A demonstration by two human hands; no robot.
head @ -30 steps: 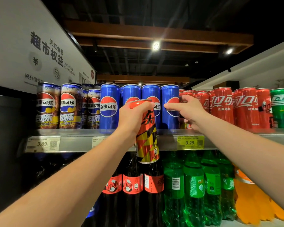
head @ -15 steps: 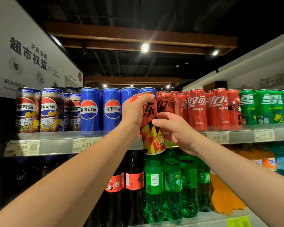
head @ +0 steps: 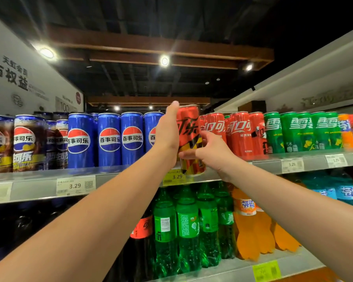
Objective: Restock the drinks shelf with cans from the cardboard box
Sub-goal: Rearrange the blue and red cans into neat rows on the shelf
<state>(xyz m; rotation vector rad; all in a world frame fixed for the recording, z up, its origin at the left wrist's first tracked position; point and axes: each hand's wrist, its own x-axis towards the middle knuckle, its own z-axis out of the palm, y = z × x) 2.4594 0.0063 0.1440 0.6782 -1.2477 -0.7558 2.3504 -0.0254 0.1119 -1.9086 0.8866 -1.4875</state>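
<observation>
Dim shop aisle here: black ceiling with wooden beams and a few round spotlights, and a white wall panel with Chinese lettering off to the left.

The top shelf has a grey front rail with price tags reading 3.29, plus a yellow tag right under the action. Cans stand on it in rows. From the left that's dark cola cans with yellow on them, then blue cans, red cans, green cans and an orange can near the far right.

The lower shelf is all bottles. There are dark cola bottles with red labels, green bottles, orange bottles and some blue-labelled bottles that are pretty blurry.

The can being stocked is red on top with a yellow and black pattern lower down. It's upright at the front edge of the top shelf, in the gap between the blue and red rows. Can't tell if its base is actually sitting on the shelf.

Both hands are on it. The left hand grips its left side with the thumb pointing up, and the right hand pinches the lower half, thumb across the front.
</observation>
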